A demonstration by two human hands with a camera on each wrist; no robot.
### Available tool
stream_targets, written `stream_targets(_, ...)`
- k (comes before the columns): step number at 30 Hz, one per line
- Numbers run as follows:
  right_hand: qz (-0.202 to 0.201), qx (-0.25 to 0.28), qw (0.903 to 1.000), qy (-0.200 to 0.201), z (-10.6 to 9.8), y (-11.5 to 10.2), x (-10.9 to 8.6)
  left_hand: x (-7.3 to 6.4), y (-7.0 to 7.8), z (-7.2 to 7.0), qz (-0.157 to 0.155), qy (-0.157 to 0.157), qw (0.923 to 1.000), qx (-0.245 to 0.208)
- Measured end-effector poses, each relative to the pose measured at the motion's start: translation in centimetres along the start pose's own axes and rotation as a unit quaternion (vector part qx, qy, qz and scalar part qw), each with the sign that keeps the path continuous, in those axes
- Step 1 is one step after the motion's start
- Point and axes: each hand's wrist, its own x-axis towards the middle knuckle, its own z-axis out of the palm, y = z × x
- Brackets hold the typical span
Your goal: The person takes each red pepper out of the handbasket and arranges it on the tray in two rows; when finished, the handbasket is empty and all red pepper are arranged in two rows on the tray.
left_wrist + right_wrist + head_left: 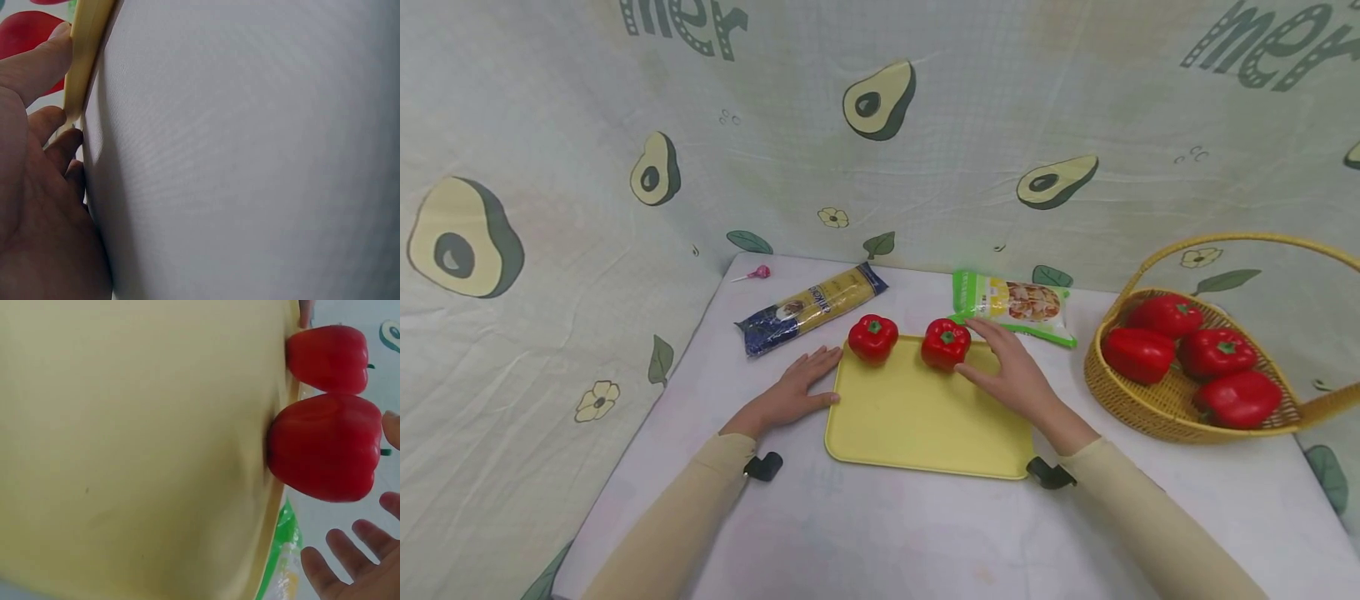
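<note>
Two red bell peppers stand upright on the yellow tray (925, 425), near its far edge. My right hand (1011, 375) is over the tray's right part, its thumb and fingers spread around the right bell pepper (945, 344). In the right wrist view a gap shows between the fingers and that bell pepper (325, 448). The left bell pepper (872, 339) stands near the tray's far left corner. My left hand (795, 390) lies at the left edge of the tray with fingers extended, the thumb right at the rim (90, 50) in the left wrist view.
A wicker basket (1120, 408) with several red bell peppers stands at the right. Behind the tray lie a blue-and-yellow pasta packet (812, 308) and a green-and-white food packet (1015, 307). A pink lollipop (762, 272) lies at the far left corner of the table.
</note>
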Motion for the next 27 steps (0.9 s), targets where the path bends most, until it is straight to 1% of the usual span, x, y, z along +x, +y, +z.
stream_targets(6,-0.001,0.002,0.9999,0.011,-0.9,0.4,-0.8,0.0,0.0,-0.1,0.005,0.003,1.0000,-0.001)
stream_targets(11,-0.008,-0.009,0.9998,0.013,-1.4,0.8,-1.4,0.0,-0.1,-0.1,0.005,0.004,1.0000,0.002)
stream_targets(18,0.010,-0.019,0.9997,0.008,-2.3,1.3,-2.5,-0.1,0.1,-0.1,0.006,0.003,1.0000,-0.002)
stream_targets(20,0.010,-0.024,0.9996,0.013,-2.7,1.6,-2.9,-0.1,0.2,-0.1,0.006,0.003,1.0000,-0.003)
stream_targets(23,-0.001,-0.023,0.9994,0.025,-3.2,2.1,-3.4,-0.2,0.3,0.0,0.007,0.004,1.0000,-0.002)
stream_targets(27,0.000,-0.017,0.9992,0.035,-4.1,2.5,-4.1,-0.1,0.2,0.0,0.006,0.005,1.0000,-0.002)
